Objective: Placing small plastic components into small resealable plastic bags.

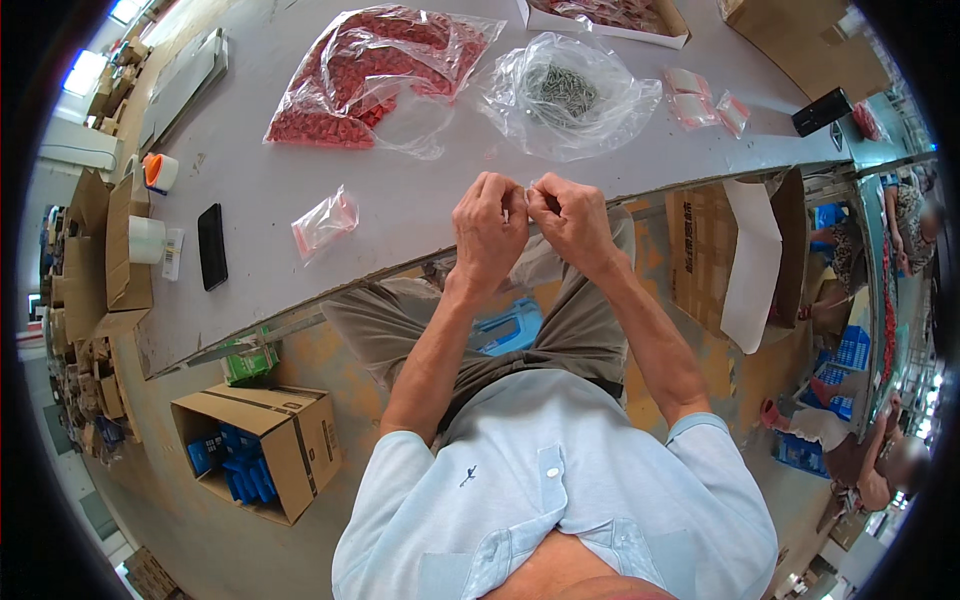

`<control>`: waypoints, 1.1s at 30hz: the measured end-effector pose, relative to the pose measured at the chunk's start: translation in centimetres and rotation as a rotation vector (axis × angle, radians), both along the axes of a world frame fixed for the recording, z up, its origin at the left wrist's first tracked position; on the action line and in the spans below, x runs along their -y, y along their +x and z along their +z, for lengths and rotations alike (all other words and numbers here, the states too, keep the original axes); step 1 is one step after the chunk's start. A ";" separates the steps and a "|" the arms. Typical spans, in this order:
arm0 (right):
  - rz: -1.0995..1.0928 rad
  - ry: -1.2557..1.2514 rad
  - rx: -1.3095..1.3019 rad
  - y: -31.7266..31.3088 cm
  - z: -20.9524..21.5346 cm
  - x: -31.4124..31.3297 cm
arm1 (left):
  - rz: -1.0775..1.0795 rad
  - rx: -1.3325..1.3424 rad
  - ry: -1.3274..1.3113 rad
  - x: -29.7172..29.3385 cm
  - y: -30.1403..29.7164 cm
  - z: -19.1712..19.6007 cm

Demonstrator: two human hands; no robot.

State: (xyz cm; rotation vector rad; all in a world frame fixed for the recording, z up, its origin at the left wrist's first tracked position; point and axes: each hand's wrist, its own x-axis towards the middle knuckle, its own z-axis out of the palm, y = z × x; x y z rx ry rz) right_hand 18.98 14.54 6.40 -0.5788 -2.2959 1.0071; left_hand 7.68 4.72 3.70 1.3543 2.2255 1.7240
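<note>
At the front edge of the table my left hand and my right hand meet, with fingertips pinched together. Something small and pale shows between them, mostly hidden by the fingers, so I cannot make out what it is. Beyond the hands lies an open clear plastic bag of small metal screws or nails. Left of it, a large clear bag holds many small red pieces. Nearer on the left is a small clear zip bag with a red edge. Several similar small bags lie to the right.
A black phone, a tape roll and an open carton are at the left. An open white box stands at the back. Cardboard boxes flank me below the table; people sit far right.
</note>
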 end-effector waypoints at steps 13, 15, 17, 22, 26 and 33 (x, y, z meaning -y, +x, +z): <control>-0.011 -0.415 0.010 0.6 0.2 -0.6 | -0.196 0.488 -0.068 0.5 -0.6 -0.4; 0.070 -0.392 0.069 0.7 0.3 -0.9 | -0.233 0.502 -0.108 0.9 -1.0 -0.3; 0.091 -0.392 0.104 1.0 0.4 -1.3 | -0.298 0.395 -0.153 1.0 -1.4 -0.2; 0.155 -0.349 0.188 1.3 1.1 -1.9 | -0.371 0.174 -0.192 1.2 -2.4 0.4; 0.188 -0.253 0.150 1.5 1.0 -1.7 | -0.364 0.060 -0.132 1.0 -2.6 0.5; 0.097 -0.104 -0.044 1.5 -0.3 -0.5 | -0.208 0.178 -0.012 0.5 -0.7 -0.2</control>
